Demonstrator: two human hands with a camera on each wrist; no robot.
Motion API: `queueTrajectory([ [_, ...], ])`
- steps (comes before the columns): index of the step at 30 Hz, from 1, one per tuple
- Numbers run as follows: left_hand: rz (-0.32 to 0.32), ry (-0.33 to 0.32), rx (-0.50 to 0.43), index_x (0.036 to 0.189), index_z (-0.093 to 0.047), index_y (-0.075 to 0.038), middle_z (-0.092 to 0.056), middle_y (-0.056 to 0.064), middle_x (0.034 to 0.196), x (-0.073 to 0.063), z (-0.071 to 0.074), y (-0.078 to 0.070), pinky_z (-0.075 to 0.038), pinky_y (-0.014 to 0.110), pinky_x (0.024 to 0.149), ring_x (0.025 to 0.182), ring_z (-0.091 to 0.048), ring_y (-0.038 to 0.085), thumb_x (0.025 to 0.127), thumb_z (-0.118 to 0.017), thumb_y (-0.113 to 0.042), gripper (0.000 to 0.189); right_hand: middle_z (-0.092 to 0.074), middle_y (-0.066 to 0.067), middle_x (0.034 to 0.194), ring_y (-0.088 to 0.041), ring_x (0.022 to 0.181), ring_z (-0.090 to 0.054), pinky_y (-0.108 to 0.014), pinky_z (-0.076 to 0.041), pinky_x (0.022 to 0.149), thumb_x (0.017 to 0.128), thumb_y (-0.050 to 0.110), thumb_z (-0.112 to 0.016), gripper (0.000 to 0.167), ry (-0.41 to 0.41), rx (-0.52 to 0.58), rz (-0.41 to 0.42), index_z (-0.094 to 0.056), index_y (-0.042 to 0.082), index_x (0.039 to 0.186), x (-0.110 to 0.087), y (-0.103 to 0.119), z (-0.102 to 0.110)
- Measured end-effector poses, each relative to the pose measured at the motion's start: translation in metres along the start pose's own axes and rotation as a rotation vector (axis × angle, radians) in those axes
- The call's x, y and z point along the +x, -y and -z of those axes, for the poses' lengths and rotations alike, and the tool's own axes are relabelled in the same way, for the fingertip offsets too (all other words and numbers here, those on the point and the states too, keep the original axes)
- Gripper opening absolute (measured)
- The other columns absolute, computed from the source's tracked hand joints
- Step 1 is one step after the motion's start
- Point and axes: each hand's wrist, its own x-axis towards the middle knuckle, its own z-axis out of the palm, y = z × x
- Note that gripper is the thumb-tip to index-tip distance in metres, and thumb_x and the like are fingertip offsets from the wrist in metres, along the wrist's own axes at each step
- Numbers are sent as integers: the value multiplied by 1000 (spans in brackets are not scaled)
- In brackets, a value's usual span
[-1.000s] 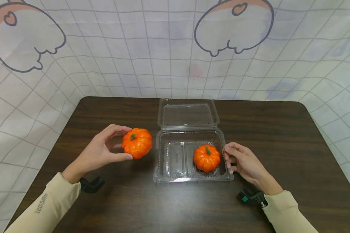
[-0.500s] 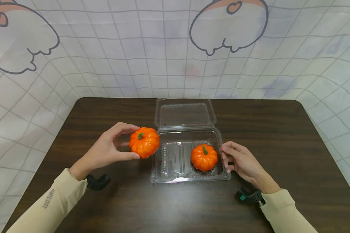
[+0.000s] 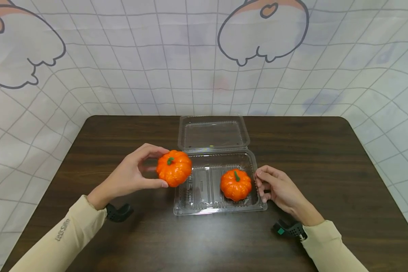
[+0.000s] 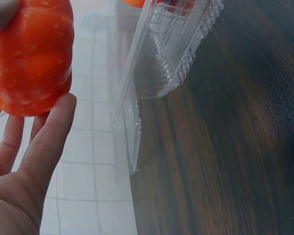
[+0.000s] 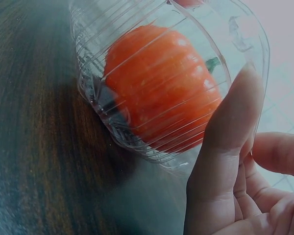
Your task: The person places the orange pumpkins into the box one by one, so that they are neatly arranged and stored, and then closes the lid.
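An orange toy pumpkin [image 3: 174, 168] with a green stem is held by my left hand [image 3: 130, 175], thumb at the front and fingers behind. In the head view it overlaps the left rim of a clear plastic clamshell container [image 3: 204, 209]. The left wrist view shows this pumpkin [image 4: 32, 58] raised beside the container's side wall. A second orange pumpkin [image 3: 236, 184] sits in the right half of the container, stem up. My right hand [image 3: 287, 192] pinches the container's right rim between thumb and fingers, as the right wrist view shows through the clear wall.
The container's hinged lid [image 3: 213, 132] lies folded back toward the table's far edge. Below everything is a dark wood-grain table [image 3: 326, 158]. A white grid-patterned cloth [image 3: 190, 68] hangs behind and along both sides. Each wrist wears a black device [image 3: 119, 212].
My left hand has carried its pumpkin rightward, from beside the container to over its left rim. The right hand keeps its hold on the right rim. The head view has shifted slightly.
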Motion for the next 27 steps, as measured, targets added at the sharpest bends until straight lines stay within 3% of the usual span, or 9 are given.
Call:
queueTrajectory([
  [27,-13,77,0,137,-59,-21,-57,-1,135,12,-20,-5,-61,31,97,122,-61,16,76,-94,-20,70,-61,7,82,-7,60,-58,-21,-57,53,110,31,-52,19,-2,7,-7,-57,14,106,0,1,2],
])
